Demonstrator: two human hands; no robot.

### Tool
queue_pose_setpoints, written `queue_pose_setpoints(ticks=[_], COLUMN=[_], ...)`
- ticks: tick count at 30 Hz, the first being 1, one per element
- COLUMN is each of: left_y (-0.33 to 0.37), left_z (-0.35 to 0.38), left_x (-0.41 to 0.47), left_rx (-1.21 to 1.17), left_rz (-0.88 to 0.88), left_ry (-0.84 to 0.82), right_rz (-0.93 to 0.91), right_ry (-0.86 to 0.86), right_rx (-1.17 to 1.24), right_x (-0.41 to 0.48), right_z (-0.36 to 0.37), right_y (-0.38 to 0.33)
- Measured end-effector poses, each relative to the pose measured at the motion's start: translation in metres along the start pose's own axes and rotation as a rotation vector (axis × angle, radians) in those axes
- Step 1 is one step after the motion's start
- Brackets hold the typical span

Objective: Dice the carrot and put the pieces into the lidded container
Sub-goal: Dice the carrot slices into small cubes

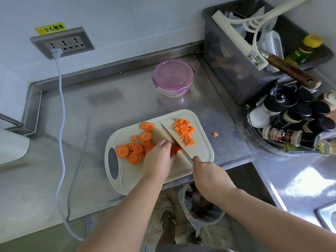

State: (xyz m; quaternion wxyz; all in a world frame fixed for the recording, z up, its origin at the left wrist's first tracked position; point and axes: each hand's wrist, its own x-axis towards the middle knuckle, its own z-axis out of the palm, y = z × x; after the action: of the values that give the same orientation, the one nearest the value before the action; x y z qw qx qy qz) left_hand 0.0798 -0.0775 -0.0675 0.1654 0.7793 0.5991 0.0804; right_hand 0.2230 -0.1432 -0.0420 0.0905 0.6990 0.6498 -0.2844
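Note:
A cream cutting board [201, 153] lies on the steel counter. Several round carrot slices [135, 145] are spread over its left half. A pile of diced carrot [185, 130] sits at its far right. My left hand [158, 160] presses down on a few carrot pieces [175, 149] at the board's middle. My right hand [209, 176] grips the handle of a knife [172, 139], whose blade rests against those pieces. The lidded container [173, 77], clear with a pink lid clipped on, stands behind the board.
One carrot cube [215, 134] lies on the counter right of the board. A rack of spice bottles [294, 120] and a grey bin [241, 51] crowd the right. A white cable [61, 110] hangs from a wall socket [62, 43]. A lined trash bin [198, 206] stands below the counter edge.

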Motion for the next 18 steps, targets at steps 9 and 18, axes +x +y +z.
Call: queue_pose_setpoints(ticks=[9, 18], left_y=[0.001, 0.003], left_z=[-0.001, -0.010], left_x=[0.000, -0.002], left_rx=[-0.049, -0.074], left_rz=[-0.007, -0.070], left_ry=[0.030, 0.027], right_rz=[0.056, -0.015], right_ry=[-0.023, 0.079], right_rx=[0.168, 0.137], right_x=[0.006, -0.003], right_z=[-0.003, -0.011], right_y=[0.004, 0.002])
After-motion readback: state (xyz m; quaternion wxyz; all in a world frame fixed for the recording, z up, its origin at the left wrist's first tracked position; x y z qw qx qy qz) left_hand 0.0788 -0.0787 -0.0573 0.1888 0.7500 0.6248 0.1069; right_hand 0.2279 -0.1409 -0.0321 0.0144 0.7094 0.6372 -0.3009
